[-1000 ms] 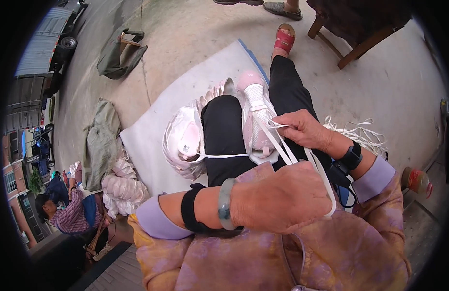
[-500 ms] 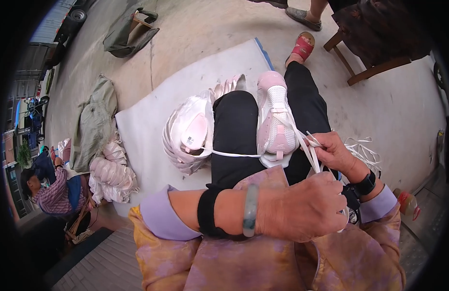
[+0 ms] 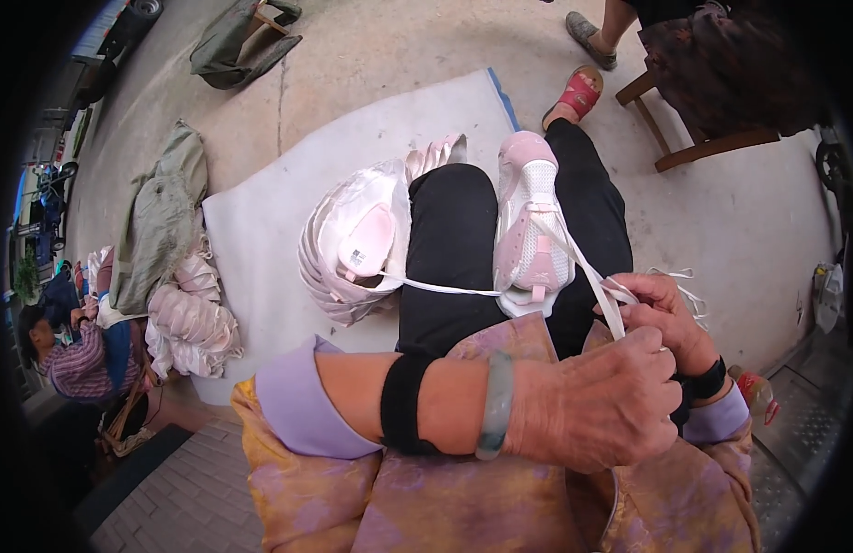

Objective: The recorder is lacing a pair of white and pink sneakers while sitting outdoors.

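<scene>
A pink-and-white shoe upper (image 3: 535,221) lies over my legs, toe end pointing away from me. From its eyelets a white shoelace (image 3: 581,267) stretches to my hands at the right. My left hand (image 3: 600,401), with a bangle at its wrist, is closed, knuckles up, on the lace's near part; its fingertips are hidden. Just beyond it, my right hand (image 3: 662,318) pinches the lace between thumb and fingers. Left of my thigh rests a nested stack of similar uppers (image 3: 353,244), and a white cord (image 3: 440,288) runs from it toward the upper on my lap.
A white sheet (image 3: 270,212) covers the ground ahead. More bundled uppers (image 3: 194,318) sit left beside a grey-green cloth (image 3: 159,221). Loose laces (image 3: 689,293) hang beyond my right hand. A wooden chair (image 3: 712,152) stands far right, and another person (image 3: 81,359) sits at far left.
Both hands have shifted slightly right and come closer together, still on the lace. The right hand's fingers have curled in more. The whole view has turned a little.
</scene>
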{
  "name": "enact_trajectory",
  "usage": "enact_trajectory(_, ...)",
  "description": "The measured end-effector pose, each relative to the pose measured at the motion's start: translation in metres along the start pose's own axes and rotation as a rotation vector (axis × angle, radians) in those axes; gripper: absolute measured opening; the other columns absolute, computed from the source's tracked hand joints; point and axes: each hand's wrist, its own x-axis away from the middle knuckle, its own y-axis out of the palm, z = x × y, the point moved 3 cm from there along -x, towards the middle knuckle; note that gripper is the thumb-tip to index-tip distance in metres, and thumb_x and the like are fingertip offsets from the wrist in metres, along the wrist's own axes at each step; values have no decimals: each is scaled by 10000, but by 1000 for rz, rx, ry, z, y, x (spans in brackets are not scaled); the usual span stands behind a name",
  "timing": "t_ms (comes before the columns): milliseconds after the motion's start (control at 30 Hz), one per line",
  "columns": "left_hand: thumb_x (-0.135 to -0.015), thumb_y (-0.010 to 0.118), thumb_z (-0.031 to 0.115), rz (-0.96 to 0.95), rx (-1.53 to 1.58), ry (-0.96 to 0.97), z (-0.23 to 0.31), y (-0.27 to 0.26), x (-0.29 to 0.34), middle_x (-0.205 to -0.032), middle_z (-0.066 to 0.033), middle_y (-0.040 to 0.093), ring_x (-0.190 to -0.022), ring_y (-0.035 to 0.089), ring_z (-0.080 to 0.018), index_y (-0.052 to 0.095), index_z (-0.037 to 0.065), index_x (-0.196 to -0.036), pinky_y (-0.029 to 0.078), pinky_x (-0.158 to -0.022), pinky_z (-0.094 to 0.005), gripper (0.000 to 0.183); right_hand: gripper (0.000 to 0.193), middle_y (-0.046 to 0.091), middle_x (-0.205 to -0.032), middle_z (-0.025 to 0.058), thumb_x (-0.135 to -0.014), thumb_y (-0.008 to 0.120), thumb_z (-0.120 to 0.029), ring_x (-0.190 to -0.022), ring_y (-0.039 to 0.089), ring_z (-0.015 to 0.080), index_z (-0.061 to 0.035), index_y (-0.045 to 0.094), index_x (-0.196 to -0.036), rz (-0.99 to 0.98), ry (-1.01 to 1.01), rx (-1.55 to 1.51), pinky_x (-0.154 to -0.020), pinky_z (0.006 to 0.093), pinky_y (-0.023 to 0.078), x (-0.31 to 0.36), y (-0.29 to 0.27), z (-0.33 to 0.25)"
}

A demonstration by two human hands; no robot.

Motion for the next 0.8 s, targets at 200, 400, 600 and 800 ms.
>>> enact_trajectory(200, -612, 561, 177, 33, 34, 69, 12, 17, -14, -565, -20, 449, -562, 478, -178, 451, 84, -566, 354, -575, -324, 151, 126, 608, -806, -7, -871, 574, -114, -681, 498, 28, -35, 621, -957, 169, -80, 106, -583, 168, 396, -42, -7, -19)
enact_trajectory(400, -599, 565, 167, -66, 16, 76, 16, 17, -16, -552, -17, 459, -555, 484, -175, 448, 84, -553, 351, -576, -324, 150, 173, 583, -788, 30, -809, 621, -82, -710, 527, 107, 1, 569, -952, -56, -56, 559, -641, 264, 450, -80, 31, -21)
enact_trajectory(600, -626, 563, 157, 10, 39, 60, 20, -3, -10, -717, -90, 521, -705, 515, -233, 488, 46, -595, 405, -670, -388, 138, 219, 612, -816, 98, -816, 560, 16, -407, 402, 41, -16, 495, -1024, -112, 142, -723, -547, 229, 442, -61, 7, -36)
enact_trajectory(800, -702, 599, 150, 35, 103, -75, 15, -43, 27, -1164, -227, 534, -1043, 526, -354, 570, 24, -761, 407, -854, -468, 142, 188, 582, -707, 94, -871, 546, -73, -359, 321, 33, -25, 469, -1037, 1, -206, -1043, -463, 236, 385, 15, -50, -25)
